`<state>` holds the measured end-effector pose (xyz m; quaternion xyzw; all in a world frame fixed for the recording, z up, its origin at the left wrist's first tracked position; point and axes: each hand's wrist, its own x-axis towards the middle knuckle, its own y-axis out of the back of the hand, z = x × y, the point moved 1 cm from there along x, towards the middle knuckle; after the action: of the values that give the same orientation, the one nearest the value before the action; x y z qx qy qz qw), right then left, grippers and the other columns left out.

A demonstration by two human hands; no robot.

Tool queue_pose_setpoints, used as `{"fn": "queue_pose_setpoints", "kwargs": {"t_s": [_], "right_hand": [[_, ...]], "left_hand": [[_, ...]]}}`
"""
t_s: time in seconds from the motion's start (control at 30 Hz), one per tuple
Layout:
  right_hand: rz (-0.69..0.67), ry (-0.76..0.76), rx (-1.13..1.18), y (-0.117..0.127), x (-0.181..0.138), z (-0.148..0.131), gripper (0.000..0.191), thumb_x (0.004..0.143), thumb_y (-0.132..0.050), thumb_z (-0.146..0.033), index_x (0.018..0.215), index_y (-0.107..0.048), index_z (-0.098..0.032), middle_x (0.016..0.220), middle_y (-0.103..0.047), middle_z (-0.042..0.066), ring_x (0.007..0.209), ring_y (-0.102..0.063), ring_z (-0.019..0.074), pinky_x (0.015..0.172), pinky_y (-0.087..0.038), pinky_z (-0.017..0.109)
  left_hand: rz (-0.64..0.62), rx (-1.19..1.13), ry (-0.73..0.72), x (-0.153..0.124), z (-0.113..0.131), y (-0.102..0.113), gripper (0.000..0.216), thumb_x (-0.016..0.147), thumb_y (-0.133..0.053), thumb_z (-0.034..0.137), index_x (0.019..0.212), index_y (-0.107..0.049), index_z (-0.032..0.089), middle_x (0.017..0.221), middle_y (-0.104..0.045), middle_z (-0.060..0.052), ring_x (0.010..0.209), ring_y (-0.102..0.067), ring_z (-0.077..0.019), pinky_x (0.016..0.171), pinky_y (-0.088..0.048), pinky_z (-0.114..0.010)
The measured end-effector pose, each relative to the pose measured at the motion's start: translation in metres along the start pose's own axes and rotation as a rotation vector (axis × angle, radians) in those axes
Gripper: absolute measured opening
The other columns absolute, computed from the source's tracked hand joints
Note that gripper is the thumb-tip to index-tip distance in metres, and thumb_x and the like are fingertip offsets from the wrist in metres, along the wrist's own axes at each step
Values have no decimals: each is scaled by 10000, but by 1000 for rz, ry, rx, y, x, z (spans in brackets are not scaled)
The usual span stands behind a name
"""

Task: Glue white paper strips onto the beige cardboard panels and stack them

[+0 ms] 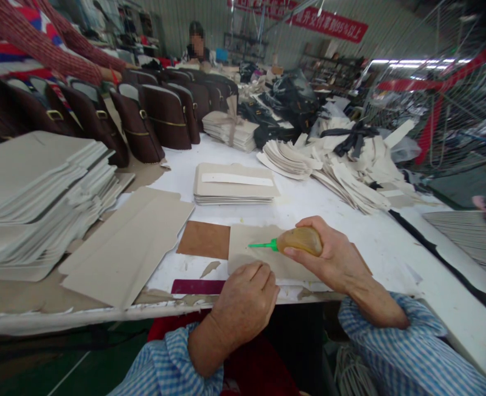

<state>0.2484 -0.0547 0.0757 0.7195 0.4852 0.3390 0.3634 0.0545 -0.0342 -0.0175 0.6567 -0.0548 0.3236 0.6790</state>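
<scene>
My right hand (pixel 329 256) is wrapped round a squeeze bottle (pixel 299 241) of amber liquid with a long green nozzle, which looks like a glue bottle. The bottle is tipped sideways, its nozzle pointing left over a beige panel (pixel 243 236) that lies on the table. My left hand (pixel 249 291) rests at the panel's near edge, fingers curled together; whatever is under them is hidden. A brown leather-like piece (pixel 205 240) lies along the panel's left side. Another brown edge (pixel 360 258) shows beyond my right hand. Near my left hand lies a dark magenta strip (pixel 197 286).
Beige panels are piled at the left (pixel 32 176), with loose panels (pixel 131 242) beside them. A neat stack (pixel 237 187) bears a white strip (pixel 237 179). Brown bags (pixel 169 115) stand behind, near a co-worker's sleeve (pixel 61 49). Scattered beige strips (pixel 350 176) lie right.
</scene>
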Motion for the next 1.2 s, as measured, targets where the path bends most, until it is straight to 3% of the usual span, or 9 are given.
{"fn": "queue_pose_setpoints", "kwargs": {"t_s": [0.4, 0.67, 0.9, 1.07, 1.2], "right_hand": [[-26, 50, 6, -3, 3, -11, 349, 778, -728, -527, 979, -620, -263, 794, -697, 18, 695, -649, 243, 627, -459, 342], [-28, 115, 34, -3, -5, -3, 348, 789, -727, -515, 991, -617, -255, 792, -700, 3, 681, -649, 218, 628, -466, 322], [55, -18, 89, -3, -11, 15, 447, 731, -776, -566, 1009, -626, -249, 729, -686, -6, 636, -624, 225, 601, -460, 335], [205, -190, 381, -16, -19, 43, 590, 649, -874, -566, 1085, -630, -254, 801, -709, 5, 708, -629, 241, 654, -496, 369], [394, -236, 951, -19, -20, 63, 557, 699, -881, -508, 1133, -631, -263, 942, -735, 2, 805, -668, 216, 712, -529, 346]], "left_hand": [[-44, -6, -8, -1, 0, -2, 181, 1020, -538, 205, 1052, -695, 119, 1108, -734, -122, 1091, -673, -271, 972, -561, -412], [-8, 14, -17, 0, 0, -1, 168, 1013, -543, 210, 1019, -689, 127, 1069, -734, -116, 1049, -679, -257, 949, -572, -404], [44, 25, -25, -1, 1, -1, 150, 995, -573, 201, 992, -704, 128, 1074, -746, -114, 1035, -682, -258, 956, -570, -390], [22, 8, -3, 0, 0, -2, 170, 1001, -568, 196, 1050, -708, 111, 1092, -747, -112, 1057, -683, -255, 974, -567, -393], [33, -6, 19, -1, -2, -2, 239, 1033, -514, 215, 1108, -710, 100, 1111, -753, -119, 1076, -686, -257, 972, -569, -401]]}}
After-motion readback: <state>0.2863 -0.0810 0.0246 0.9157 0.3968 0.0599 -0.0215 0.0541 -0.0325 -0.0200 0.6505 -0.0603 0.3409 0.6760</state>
